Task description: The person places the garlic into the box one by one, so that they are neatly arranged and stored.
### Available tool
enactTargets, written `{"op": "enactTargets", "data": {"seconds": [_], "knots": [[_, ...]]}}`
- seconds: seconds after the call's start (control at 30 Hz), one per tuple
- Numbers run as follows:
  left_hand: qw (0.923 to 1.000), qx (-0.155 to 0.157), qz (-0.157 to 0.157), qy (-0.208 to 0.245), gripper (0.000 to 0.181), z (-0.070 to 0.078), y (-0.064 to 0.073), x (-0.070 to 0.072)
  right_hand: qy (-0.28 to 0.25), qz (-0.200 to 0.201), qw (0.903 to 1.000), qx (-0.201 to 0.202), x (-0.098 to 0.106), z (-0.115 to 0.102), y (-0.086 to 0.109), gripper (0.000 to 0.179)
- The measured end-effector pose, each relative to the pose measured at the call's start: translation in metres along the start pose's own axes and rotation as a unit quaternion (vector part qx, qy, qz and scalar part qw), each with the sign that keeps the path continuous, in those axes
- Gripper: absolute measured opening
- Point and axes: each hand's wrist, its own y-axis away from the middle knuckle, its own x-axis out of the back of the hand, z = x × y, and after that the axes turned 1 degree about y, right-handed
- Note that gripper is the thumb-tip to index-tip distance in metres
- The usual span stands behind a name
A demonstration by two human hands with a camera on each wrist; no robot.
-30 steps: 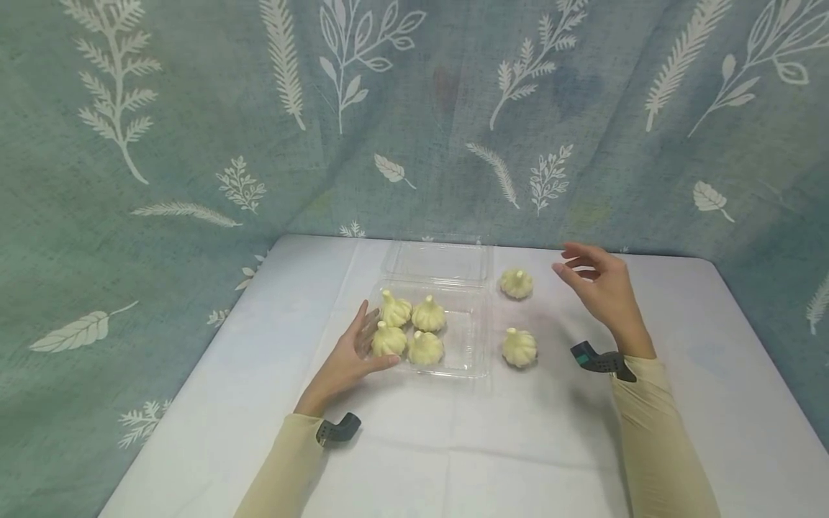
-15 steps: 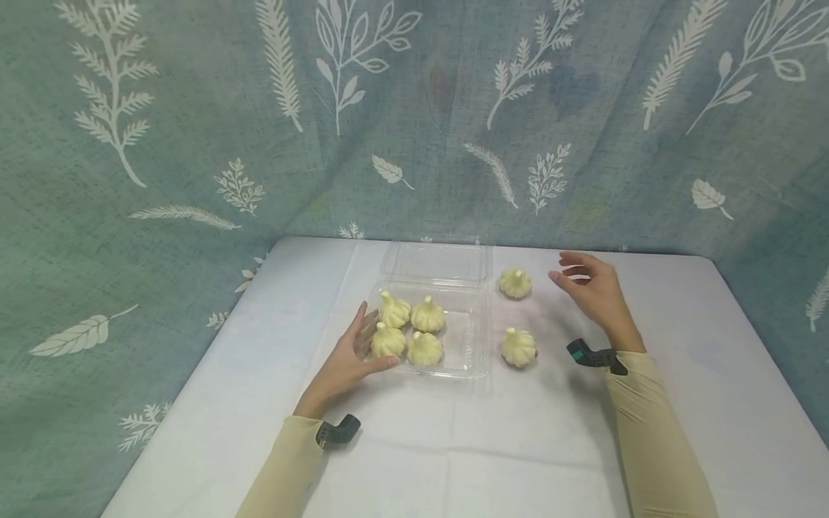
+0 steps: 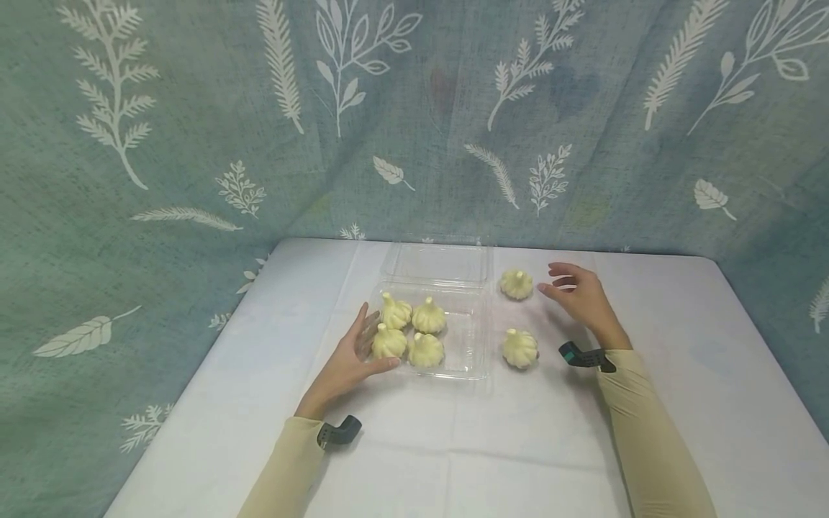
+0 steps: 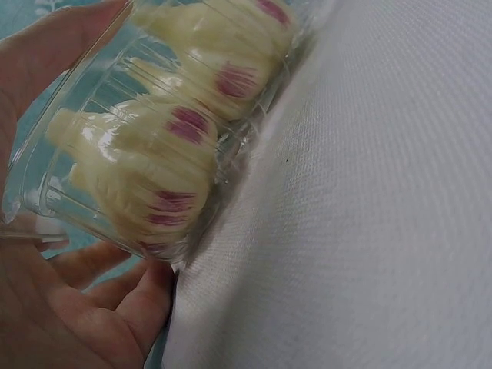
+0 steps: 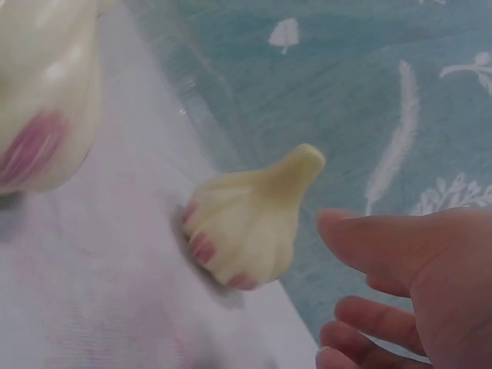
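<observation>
A clear plastic clamshell box (image 3: pixel 463 338) lies with its lid (image 3: pixel 437 262) folded back. Several garlic bulbs (image 3: pixel 426 350) sit in its left part, purple streaks showing through the wall in the left wrist view. My left hand (image 3: pixel 346 363) holds the box at its front left corner, thumb along the front wall and fingers around the left side. Just right of the far loose garlic bulb (image 3: pixel 516 284), my right hand (image 3: pixel 579 295) hovers with fingers bent loosely and nothing in them. In the right wrist view this bulb (image 5: pixel 246 231) is a little beyond the thumb tip.
Another garlic bulb (image 3: pixel 520 349) stands on the white tablecloth (image 3: pixel 518 446), right of the box and nearer to me. A blue-green curtain (image 3: pixel 414 144) with white leaf prints rises behind the table's far edge.
My right hand has come left and slightly nearer to me, closing in on the far loose garlic bulb. The left hand and the box have stayed put.
</observation>
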Motion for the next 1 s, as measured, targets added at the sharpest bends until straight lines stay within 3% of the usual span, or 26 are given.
{"op": "enactTargets", "data": {"seconds": [0.37, 1.0], "knots": [[1.0, 0.003, -0.002, 0.002, 0.124, -0.001, -0.001, 0.0, -0.004, -0.031, 0.9995, -0.011, -0.01, 0.007, -0.003, 0.06], [0.9999, 0.009, 0.0, 0.01, 0.125, 0.003, 0.001, -0.001, 0.006, -0.045, 0.999, -0.002, -0.021, 0.009, -0.009, 0.061]]}}
